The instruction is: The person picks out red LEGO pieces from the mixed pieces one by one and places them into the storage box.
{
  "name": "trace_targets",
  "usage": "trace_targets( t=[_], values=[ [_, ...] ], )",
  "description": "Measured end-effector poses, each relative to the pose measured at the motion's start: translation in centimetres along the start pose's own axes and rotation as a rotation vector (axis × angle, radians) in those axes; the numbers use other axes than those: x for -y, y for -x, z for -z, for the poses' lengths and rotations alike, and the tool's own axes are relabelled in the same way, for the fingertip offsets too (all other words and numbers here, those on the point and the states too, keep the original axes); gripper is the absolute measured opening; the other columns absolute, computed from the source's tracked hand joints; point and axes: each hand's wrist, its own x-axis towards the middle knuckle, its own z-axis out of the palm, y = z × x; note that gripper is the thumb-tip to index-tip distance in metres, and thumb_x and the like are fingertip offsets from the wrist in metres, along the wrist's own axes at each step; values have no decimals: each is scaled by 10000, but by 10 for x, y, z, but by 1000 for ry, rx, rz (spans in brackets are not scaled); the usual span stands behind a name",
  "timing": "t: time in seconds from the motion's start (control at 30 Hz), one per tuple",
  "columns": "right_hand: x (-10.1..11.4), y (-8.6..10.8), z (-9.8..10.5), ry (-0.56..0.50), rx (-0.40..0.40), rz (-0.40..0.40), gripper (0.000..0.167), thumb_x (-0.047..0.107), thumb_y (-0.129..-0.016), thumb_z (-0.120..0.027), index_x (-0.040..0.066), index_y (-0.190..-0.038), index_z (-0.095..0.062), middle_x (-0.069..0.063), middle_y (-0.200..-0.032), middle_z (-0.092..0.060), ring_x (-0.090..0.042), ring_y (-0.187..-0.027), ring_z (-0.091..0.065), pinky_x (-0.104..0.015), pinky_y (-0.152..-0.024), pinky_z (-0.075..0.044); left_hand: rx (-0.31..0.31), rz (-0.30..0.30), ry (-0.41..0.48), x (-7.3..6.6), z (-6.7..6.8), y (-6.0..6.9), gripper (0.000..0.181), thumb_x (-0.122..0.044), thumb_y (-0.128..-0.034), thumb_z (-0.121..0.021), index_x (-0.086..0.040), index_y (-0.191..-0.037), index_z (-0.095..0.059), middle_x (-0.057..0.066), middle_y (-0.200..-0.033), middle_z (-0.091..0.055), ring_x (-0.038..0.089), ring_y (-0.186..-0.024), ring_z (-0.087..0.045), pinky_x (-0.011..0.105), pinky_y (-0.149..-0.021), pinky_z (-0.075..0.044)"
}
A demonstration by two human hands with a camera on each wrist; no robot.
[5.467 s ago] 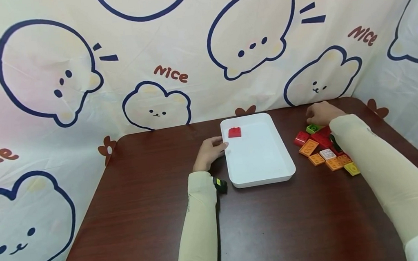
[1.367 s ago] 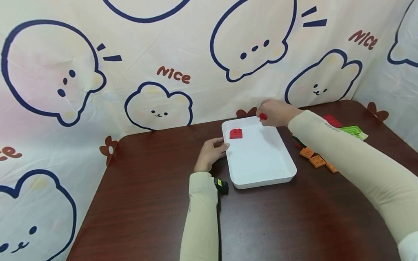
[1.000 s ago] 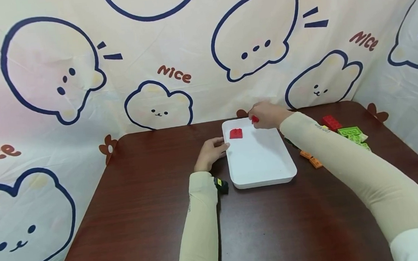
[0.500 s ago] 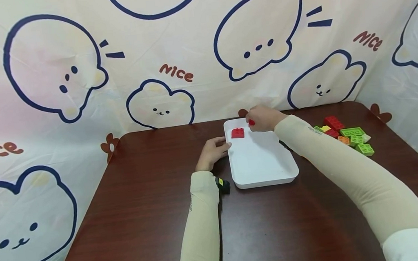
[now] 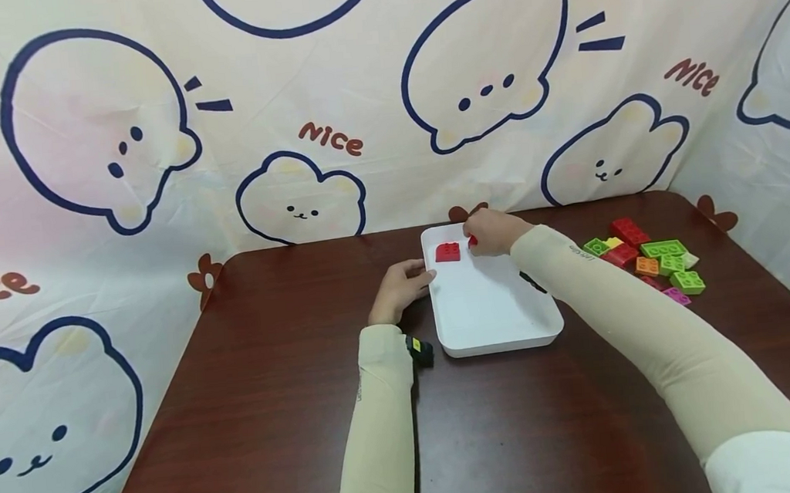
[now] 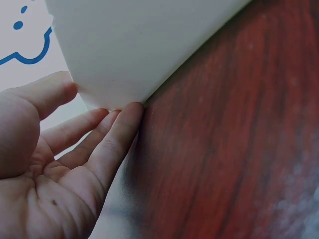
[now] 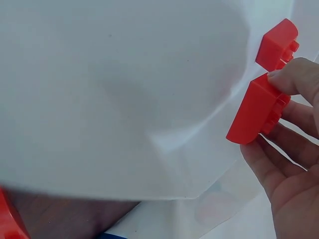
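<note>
A white tray (image 5: 497, 300) lies on the dark table, and a red toy brick (image 5: 447, 252) with one rounded end sits inside near its far left corner. My left hand (image 5: 400, 289) holds the tray's left side; in the left wrist view the thumb (image 6: 62, 92) is at the rim and the fingertips meet the outer wall. Over the far end of the tray, my right hand (image 5: 494, 231) pinches a second red brick (image 7: 256, 109) between thumb and fingers. In the right wrist view its studs face the palm, close beside the first brick (image 7: 278, 44).
To the tray's right lies a pile of toy bricks, with green (image 5: 663, 248), red (image 5: 627, 232), orange (image 5: 647, 266) and pink (image 5: 677, 296) ones showing. The right forearm (image 5: 623, 314) hides part of it. A patterned cloth (image 5: 383, 93) hangs behind the table.
From the pile, my right hand has brought a red brick left over the tray, then lowered it toward the first brick. My left hand stays at the tray's side.
</note>
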Motion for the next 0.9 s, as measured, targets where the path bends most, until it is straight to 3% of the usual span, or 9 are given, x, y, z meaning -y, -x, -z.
trace_targets(
  t=[0.27,0.5,0.9],
  values=[
    [1,-1,-4,2,0,13,252,148,-941,-713,17,-1156,-718,-108,-941,-693,-241,-800,-599,-360,-806,-552,-3,-6,-8,-1,1,1,523,-211,-973,-713,-15,-1430,-551,171,-1371,-580,247,-1090,-685,379,-969,-547],
    [0,-2,-10,5,22,-23,277,200,-946,-730,59,-1183,-716,-82,-982,-699,-234,-832,-608,-394,-889,-562,7,-11,9,-1,0,2,524,-198,-971,-713,-4,-1429,-548,176,-1366,-577,254,-1095,-683,376,-958,-552],
    [2,-5,-16,-32,40,-69,294,218,-948,-729,83,-1208,-712,-78,-1001,-700,-246,-859,-617,-411,-898,-557,-4,-15,8,-1,0,3,502,-184,-972,-712,0,-1414,-560,167,-1304,-603,247,-1072,-680,367,-949,-558]
  ],
)
